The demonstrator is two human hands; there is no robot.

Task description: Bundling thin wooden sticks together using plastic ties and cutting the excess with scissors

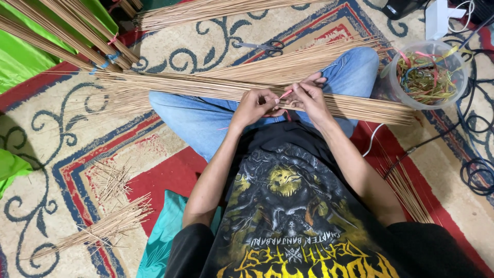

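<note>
Hands meet over the lap: left hand (254, 105) and right hand (309, 98) pinch what looks like a pink band (284, 94) on the stick bundle (206, 90) beneath them. Band stays taut; bundle stays squeezed; tub (427, 74) sits rightward.

Scissors (268, 47) on patterned rug (51, 128); clear tub (428, 73) w/ coloured bands, black cables (476, 172) at right, green cloth (20, 62) upper left.

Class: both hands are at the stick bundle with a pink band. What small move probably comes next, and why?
Probably pull the pink band tight round the bundle: the left hand and right hand both pinch it over the sticks, which fan out loose at the ends.
</note>
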